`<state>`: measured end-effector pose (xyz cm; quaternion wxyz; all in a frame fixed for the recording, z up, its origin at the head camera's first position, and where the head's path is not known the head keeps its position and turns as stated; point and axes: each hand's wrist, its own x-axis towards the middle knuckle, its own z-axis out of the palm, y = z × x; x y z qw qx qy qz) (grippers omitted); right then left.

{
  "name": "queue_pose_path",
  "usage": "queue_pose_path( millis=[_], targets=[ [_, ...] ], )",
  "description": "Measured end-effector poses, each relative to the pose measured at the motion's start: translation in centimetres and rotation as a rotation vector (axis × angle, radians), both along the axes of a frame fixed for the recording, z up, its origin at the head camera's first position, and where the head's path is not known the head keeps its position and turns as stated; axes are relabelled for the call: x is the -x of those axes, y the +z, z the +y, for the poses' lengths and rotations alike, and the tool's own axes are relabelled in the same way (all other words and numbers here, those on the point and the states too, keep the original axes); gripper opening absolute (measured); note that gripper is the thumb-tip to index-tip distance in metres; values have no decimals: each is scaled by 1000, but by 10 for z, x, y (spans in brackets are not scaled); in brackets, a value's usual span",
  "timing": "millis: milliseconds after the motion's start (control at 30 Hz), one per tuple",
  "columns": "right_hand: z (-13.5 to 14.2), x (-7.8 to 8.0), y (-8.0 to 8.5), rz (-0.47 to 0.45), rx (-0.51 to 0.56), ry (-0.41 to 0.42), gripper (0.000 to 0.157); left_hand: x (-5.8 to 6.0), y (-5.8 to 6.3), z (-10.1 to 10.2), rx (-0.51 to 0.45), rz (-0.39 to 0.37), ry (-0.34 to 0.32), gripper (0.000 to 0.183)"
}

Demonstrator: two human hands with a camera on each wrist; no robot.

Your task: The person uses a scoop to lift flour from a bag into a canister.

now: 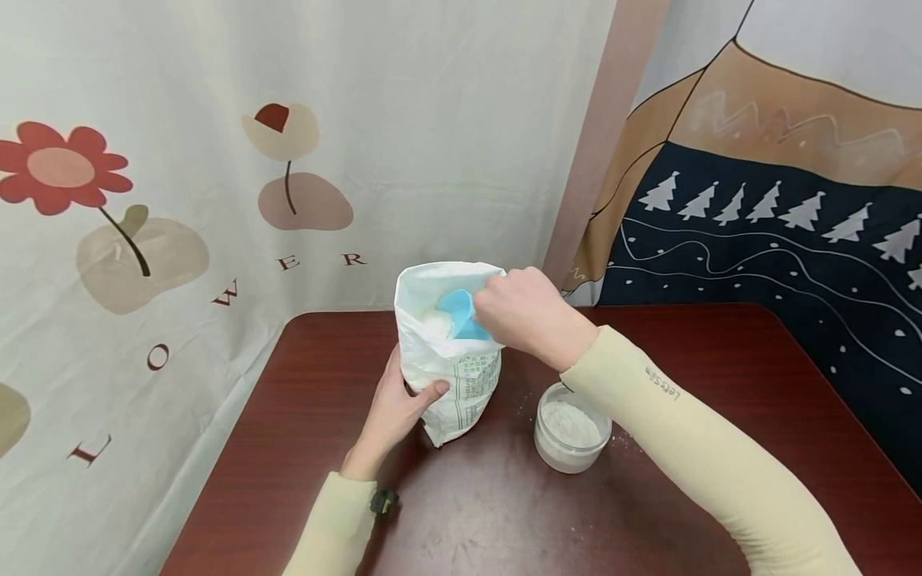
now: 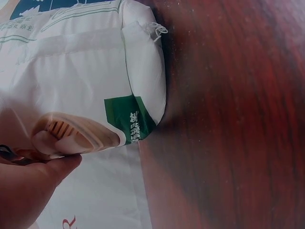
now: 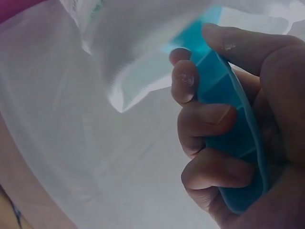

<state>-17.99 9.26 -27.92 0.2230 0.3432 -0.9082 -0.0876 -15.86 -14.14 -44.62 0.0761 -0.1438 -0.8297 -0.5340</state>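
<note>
A white bag [image 1: 461, 372] with green print stands at the table's far side, its mouth wide and white powder [image 1: 435, 324] inside. My left hand [image 1: 398, 406] grips the bag low on its left side, thumb across the front; the left wrist view shows the bag's printed side [image 2: 81, 86] above the hand. My right hand [image 1: 533, 318] holds a blue scoop [image 1: 456, 308] in the bag's mouth. Its fingers curl round the scoop's ribbed handle [image 3: 228, 136] in the right wrist view, the thumb along it. The scoop's front end is partly hidden by the bag.
Right of the bag, under the right forearm, a round clear jar [image 1: 558, 456] holds white powder. Specks of powder lie around it on the dark red table [image 1: 461, 528]. Printed curtains [image 1: 446, 136] hang right behind the table's far edge.
</note>
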Motion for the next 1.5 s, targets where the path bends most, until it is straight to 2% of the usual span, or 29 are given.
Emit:
queue_pose_path(
  millis=[200, 533, 567, 700, 900, 1200, 1500],
  targets=[
    [7, 0, -9, 12, 18, -6, 35, 1, -1, 1, -7, 1, -7, 96],
    [19, 3, -17, -90, 119, -3, 26, 2, -1, 0, -1, 14, -3, 93],
    [20, 3, -18, -102, 130, -3, 24, -1, 5, 2, -7, 8, -5, 93],
    [25, 4, -23, -138, 170, -1, 20, -2, 6, 2, -17, 3, -8, 91],
    [33, 4, -26, -175, 226, 11, 18, 0, 0, 0, -11, 11, -6, 94],
    [46, 8, -31, -306, 328, 33, 18, 1, -1, 1, -5, 16, 4, 94],
    [55, 11, -37, -381, 415, 57, 28, 1, -2, 0, -3, 7, 4, 95]
  ],
)
